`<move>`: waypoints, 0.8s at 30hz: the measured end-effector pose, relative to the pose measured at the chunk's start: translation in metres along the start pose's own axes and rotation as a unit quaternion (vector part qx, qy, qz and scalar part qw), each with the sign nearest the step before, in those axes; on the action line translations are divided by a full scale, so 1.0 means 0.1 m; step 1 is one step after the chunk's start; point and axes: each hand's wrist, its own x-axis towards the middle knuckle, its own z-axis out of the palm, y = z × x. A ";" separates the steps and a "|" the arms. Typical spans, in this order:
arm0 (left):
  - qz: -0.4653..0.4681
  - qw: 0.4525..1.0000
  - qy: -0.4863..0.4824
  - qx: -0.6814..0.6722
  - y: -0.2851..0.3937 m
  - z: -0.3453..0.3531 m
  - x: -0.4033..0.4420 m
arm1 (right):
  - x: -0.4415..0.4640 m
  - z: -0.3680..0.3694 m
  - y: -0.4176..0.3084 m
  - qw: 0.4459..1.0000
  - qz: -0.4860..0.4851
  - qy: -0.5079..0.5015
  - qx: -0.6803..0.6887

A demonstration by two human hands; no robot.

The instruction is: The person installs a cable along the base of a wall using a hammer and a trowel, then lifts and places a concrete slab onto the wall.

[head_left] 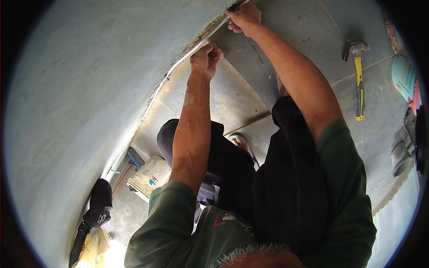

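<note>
You have both arms stretched forward to the foot of the grey wall (pixel 85 89), where a thin white strip (pixel 171 70) runs along the rough seam between wall and tiled floor (pixel 301 27). It passes beside both your hands and bends gently down toward the near end of the wall.

Your right hand (pixel 246 18) is the farther one, close to the top edge of the view. Its fingers are drawn together and pinch the white strip against the seam. Your left hand (pixel 206 59) is nearer to you, low beside the strip, with its fingers loosely curled and partly closed; it seems to touch the seam, but the back of the hand hides the fingertips, so you cannot tell whether it grips anything.

On the tiles to the right of your right forearm lies a hammer (pixel 359 80) with a yellow and black handle, its head pointing away from you. A thin dark nail-like piece (pixel 258 54) lies between your forearms. Your sandalled foot (pixel 241 143) shows between your dark-clad knees. To your left, a dirty whitish container (pixel 149 177) stands near the wall, with a blue-handled tool (pixel 134 157) just beyond it and a black bag (pixel 99 203) against the wall.
</note>
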 end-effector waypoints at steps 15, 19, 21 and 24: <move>0.046 0.993 -0.031 -0.104 0.16 0.03 0.33 | 0.05 0.07 0.25 0.977 -0.047 -0.053 0.202; 0.055 0.981 -0.073 -0.170 0.07 -0.03 0.41 | 0.10 -0.02 0.24 0.976 -0.047 -0.102 0.187; 0.086 0.972 -0.092 -0.199 0.01 -0.05 0.47 | -0.09 -0.25 0.07 0.990 -0.052 -0.070 0.106; 0.078 0.972 -0.109 -0.193 0.01 -0.07 0.49 | -0.34 -0.73 0.09 0.986 -0.108 0.001 -0.124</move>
